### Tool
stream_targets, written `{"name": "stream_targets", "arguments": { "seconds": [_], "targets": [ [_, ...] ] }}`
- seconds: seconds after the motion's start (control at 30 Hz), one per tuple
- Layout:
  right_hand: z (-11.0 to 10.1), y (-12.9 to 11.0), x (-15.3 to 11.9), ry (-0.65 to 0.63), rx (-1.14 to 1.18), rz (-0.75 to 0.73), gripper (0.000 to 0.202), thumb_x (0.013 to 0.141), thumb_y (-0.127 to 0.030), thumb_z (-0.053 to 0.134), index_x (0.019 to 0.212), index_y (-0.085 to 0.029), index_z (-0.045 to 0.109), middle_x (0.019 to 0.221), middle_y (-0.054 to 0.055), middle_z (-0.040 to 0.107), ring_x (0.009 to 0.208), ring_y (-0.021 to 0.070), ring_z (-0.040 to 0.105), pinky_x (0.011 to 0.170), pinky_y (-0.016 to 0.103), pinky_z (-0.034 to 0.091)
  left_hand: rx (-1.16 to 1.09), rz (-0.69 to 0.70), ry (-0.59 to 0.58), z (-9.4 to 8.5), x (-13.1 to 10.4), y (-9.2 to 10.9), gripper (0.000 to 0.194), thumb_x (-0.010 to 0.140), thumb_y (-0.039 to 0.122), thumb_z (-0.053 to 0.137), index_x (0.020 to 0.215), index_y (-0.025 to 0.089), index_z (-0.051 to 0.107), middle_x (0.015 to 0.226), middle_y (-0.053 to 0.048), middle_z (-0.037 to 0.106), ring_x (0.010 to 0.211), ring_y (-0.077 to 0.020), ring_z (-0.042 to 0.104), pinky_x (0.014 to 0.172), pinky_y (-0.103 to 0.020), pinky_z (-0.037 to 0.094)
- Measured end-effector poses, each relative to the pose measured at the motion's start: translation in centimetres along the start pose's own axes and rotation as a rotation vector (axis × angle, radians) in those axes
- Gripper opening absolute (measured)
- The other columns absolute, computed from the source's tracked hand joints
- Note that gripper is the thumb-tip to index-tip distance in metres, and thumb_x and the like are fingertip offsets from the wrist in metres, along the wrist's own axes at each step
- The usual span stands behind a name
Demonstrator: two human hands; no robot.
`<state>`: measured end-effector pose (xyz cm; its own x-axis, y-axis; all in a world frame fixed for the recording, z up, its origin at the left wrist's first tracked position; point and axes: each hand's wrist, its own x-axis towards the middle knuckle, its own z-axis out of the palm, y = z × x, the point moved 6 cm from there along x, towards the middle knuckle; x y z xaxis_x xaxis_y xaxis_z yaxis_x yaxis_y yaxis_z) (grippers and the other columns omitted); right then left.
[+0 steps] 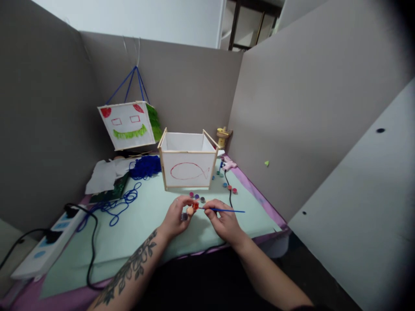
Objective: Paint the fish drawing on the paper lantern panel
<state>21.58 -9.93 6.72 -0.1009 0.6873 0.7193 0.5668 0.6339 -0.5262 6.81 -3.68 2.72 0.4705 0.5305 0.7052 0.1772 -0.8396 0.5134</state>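
Slim blue paintbrush (232, 211) pinched in right fingers (211, 215), beside dark, peach and red paint pots (190, 211) gripped in left fingers (184, 200).

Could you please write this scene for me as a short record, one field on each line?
Left hand: holds small paint pots
Right hand: holds a blue paintbrush, its tip at the red pot
Beyond hands: open-topped white box, red fish outline on front
Hanging at left: white box with face drawing
Left side: blue cord bundle, power strip
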Motion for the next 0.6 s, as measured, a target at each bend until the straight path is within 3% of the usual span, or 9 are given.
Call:
{"name": "stream_targets", "arguments": {
  "seconds": [0.2,0.4,0.6],
  "targets": [
    [-0.21,-0.19,0.12,-0.039,-0.026,-0.011,0.016,0.090,-0.025,0.044,0.087,-0.019,0.059,0.075,0.004,0.062,0.072,0.0156,0.059,0.067,0.027,0.047,0.022,0.009,0.001,-0.06,0.05,-0.03,0.029,0.082,0.020,0.052,0.110,0.020,0.046,0.099,-0.009,0.059,0.088,-0.0183,0.059,0.080,-0.037,0.050],
    [-0.75,0.08,0.15,0.001,0.039,0.036,0.016,0.090,-0.026,0.046,0.085,-0.019,0.059,0.074,0.003,0.061,0.071,0.0151,0.058,0.066,0.027,0.047,0.036,0.022,-0.005,-0.19,0.24,0.27,0.032,0.079,0.018,0.052,0.111,0.020,0.046,0.098,-0.008,0.059,0.087,-0.0183,0.058,0.078,-0.036,0.050],
    [0.04,0.18,0.13,-0.051,0.023,0.015,0.015,0.090,-0.024,0.045,0.089,-0.019,0.058,0.079,0.004,0.062,0.075,0.0158,0.058,0.069,0.028,0.046,0.053,0.061,-0.014,-0.24,0.40,0.78,0.032,0.079,0.015,0.051,0.110,0.020,0.044,0.096,-0.008,0.058,0.086,-0.0177,0.057,0.076,-0.035,0.050]
  ]
}}
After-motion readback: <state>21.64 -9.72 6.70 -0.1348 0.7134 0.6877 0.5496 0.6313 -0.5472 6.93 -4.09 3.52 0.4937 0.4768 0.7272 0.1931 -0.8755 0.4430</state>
